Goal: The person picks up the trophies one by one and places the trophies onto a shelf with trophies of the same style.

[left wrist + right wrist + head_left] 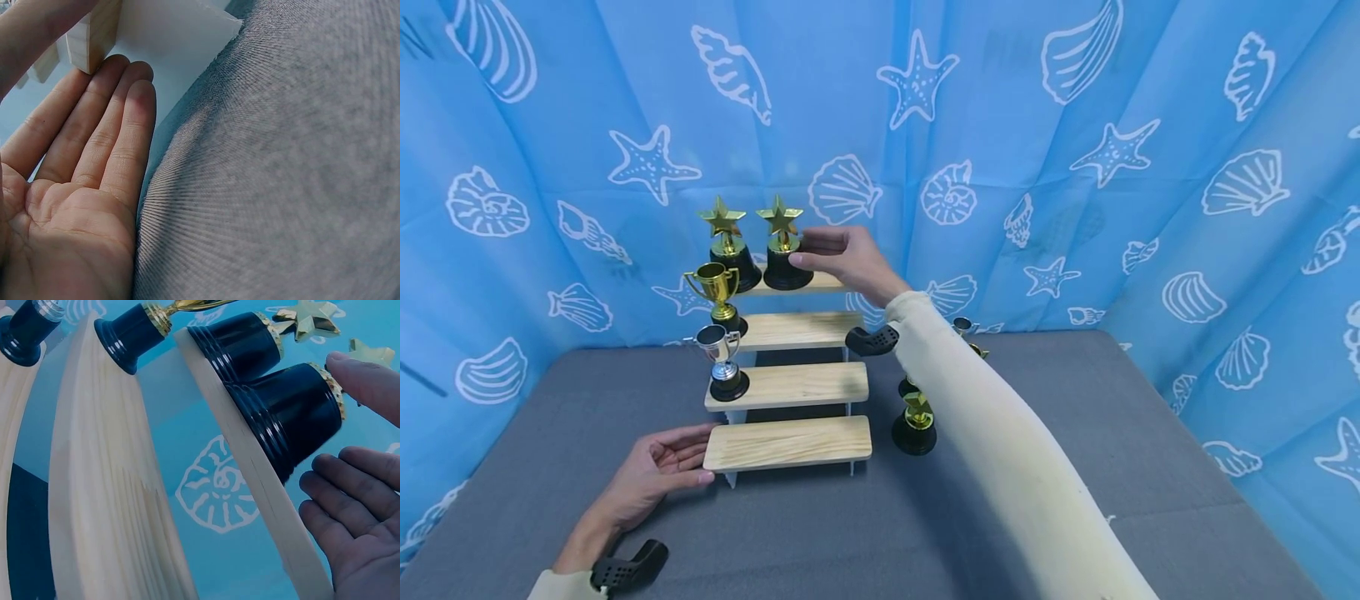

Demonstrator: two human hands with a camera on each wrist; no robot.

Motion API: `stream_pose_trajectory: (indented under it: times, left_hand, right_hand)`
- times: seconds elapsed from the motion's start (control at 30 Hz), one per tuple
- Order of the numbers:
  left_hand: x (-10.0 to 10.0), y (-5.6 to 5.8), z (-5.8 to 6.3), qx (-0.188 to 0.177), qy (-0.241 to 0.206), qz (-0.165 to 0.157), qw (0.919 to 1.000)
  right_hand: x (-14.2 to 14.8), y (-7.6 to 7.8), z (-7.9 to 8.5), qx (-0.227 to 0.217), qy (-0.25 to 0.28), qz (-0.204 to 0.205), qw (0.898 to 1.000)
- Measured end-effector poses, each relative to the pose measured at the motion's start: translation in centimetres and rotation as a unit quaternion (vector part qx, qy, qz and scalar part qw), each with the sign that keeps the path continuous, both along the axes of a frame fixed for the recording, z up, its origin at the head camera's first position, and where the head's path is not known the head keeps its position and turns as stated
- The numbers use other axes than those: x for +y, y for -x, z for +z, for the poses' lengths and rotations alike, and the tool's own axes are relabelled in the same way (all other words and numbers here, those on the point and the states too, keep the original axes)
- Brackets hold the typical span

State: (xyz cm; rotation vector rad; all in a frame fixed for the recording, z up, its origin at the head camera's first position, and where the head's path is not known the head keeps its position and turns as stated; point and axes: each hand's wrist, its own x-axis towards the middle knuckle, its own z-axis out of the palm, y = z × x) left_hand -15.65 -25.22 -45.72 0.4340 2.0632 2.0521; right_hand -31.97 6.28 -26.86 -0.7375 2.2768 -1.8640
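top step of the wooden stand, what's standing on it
The left gold star trophy and the right gold star trophy. In the head view, the right hand hides part of the top step; anything behind it can't be seen.

Grey table (790, 542): wooden stand (790, 450); star trophy (914, 431) and partly hidden trophies (961, 325) at right
Top step (829, 282): two gold star trophies (786, 268)
Second step (805, 330): gold cup (717, 285)
Third step (805, 384): silver cup (726, 367)

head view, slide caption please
Right hand at a gold star trophy on the top shelf, left hand at the end of the bottom shelf.
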Motion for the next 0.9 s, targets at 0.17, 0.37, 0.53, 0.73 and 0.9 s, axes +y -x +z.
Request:
stream_pose_trajectory:
  times: [0.17, 0.37, 0.53, 0.73, 0.9]
  left_hand:
    - [-0.1, 0.0, 0.0, -0.007, 0.005, 0.004, 1.0000]
    - [-0.1, 0.0, 0.3, -0.012, 0.014, 0.008, 0.9998]
    - [-0.1, 0.1, 0.2, -0.015, 0.015, 0.009, 0.9997]
    - [-0.1, 0.1, 0.0, -0.009, 0.014, 0.006, 0.9998]
    - [-0.1, 0.1, 0.1, -0.006, 0.014, 0.006, 0.9999]
  right_hand:
    - [1.1, -0.3, -0.1, 0.003, 0.002, 0.008, 1.000]
    - [2.5, -1.1, 0.1, 0.013, 0.011, 0.007, 1.000]
    - [3.7, -2.2, 0.1, 0.028, 0.008, -0.004, 1.000]
    - [4.9, -3.7, -0.3, 0.035, 0.011, -0.002, 0.999]
    - [6.0, -5.0, -0.5, 0.048, 0.019, 0.002, 0.999]
